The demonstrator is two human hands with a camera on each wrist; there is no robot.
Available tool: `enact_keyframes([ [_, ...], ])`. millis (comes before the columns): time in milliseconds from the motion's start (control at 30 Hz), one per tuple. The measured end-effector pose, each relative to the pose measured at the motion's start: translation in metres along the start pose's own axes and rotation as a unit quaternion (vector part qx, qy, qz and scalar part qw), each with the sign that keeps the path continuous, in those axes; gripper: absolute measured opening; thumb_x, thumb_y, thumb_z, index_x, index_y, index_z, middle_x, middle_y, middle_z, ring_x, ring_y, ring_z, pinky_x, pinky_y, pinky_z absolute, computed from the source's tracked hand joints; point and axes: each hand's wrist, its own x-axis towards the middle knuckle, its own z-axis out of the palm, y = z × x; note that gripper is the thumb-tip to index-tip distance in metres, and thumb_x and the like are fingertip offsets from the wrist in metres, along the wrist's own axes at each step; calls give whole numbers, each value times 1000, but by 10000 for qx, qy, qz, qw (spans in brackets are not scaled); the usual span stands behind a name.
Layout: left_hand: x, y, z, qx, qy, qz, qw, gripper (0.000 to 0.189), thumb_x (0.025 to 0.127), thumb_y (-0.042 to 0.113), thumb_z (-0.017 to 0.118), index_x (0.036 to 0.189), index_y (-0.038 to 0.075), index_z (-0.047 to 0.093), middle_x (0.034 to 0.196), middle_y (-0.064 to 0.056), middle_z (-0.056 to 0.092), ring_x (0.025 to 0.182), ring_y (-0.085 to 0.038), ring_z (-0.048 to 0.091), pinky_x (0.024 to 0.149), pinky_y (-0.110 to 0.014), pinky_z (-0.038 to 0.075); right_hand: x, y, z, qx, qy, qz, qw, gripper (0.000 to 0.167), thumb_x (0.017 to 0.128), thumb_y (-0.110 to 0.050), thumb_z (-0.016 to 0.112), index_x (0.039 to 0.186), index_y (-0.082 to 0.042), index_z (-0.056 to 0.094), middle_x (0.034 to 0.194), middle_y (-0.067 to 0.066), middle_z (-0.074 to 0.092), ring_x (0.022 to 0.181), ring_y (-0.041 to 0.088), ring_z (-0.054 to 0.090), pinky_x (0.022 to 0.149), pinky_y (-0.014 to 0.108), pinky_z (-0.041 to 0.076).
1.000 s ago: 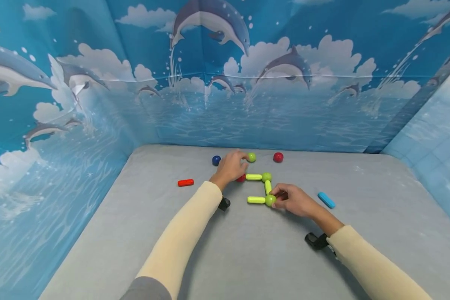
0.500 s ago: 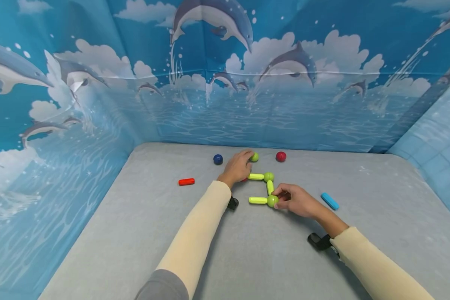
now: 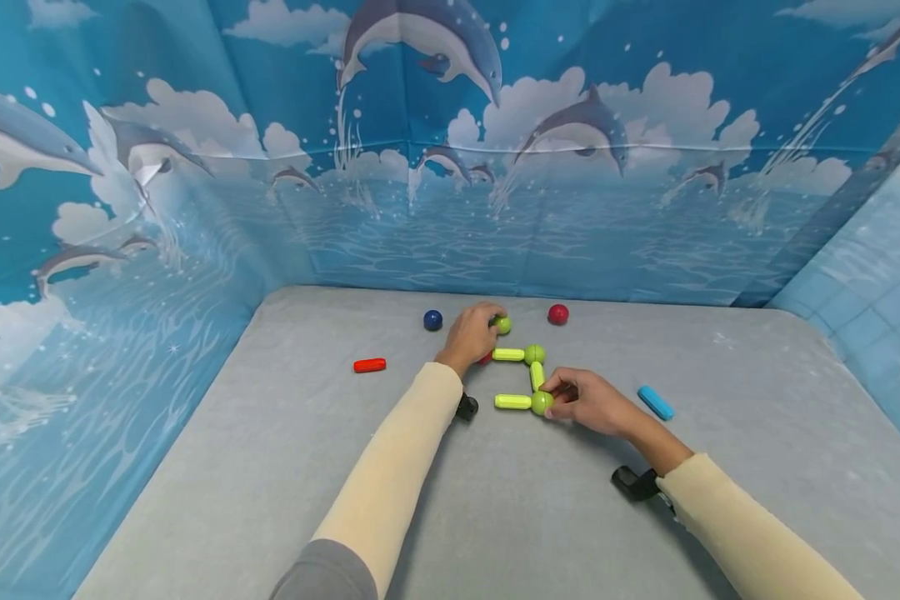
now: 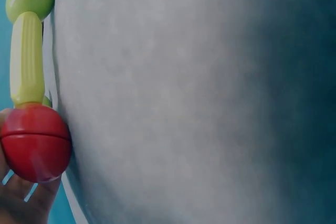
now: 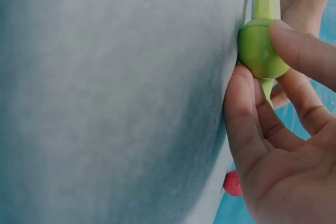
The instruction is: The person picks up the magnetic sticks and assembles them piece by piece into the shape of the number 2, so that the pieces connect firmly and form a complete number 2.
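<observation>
In the head view, my left hand (image 3: 471, 336) reaches over a red ball joint and pinches a loose green ball (image 3: 503, 324) behind it. The left wrist view shows the red ball (image 4: 35, 142) close up, joined to a yellow-green rod (image 4: 27, 59), with my fingers behind it. That rod leads to a green corner ball (image 3: 535, 355). A second rod (image 3: 537, 376) runs from there to a nearer green ball (image 3: 542, 404), which carries a third rod (image 3: 512, 402) pointing left. My right hand (image 3: 589, 402) grips this nearer ball between thumb and fingers, as the right wrist view confirms.
A blue ball (image 3: 432, 320) and another red ball (image 3: 558, 314) lie toward the back of the grey surface (image 3: 307, 467). A red rod (image 3: 370, 365) rests at left, a blue rod (image 3: 656, 402) at right. A dolphin-printed curtain (image 3: 450, 225) encloses the surface.
My left hand has moved slightly right onto the loose green ball and taken hold of it. The ball has shifted a little nearer. My right hand keeps its grip in place.
</observation>
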Motion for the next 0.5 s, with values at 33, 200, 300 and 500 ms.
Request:
enact_keyframes([
  [33,0,0,0,-10,34,9,10000,32,100,11,57,130,20,65,141,-1,59,134,-22,53,108,-38,46,0,0,0,15,7,29,10000,19,87,-7,73,105,-4,65,104,13,67,88,15,60,72,24,51],
  [200,0,-2,3,22,180,53,9998,25,99,11,59,122,17,67,133,-2,62,123,-21,59,102,-37,50,-1,0,1,16,-10,29,10000,19,87,-5,72,105,-5,65,103,12,67,88,15,60,72,24,52],
  [300,0,-2,3,21,158,50,9999,28,98,11,61,124,17,64,134,-3,60,122,-21,59,101,-38,51,-1,0,0,1,7,10,10000,19,87,-4,72,105,-5,65,103,12,67,88,16,60,73,24,52],
  [500,-2,1,0,104,-120,-16,9999,40,99,12,59,138,20,59,137,-6,52,122,-22,55,105,-38,48,-2,-1,0,-8,-3,2,10000,19,88,-5,72,105,-5,65,102,12,67,89,17,60,72,25,51],
])
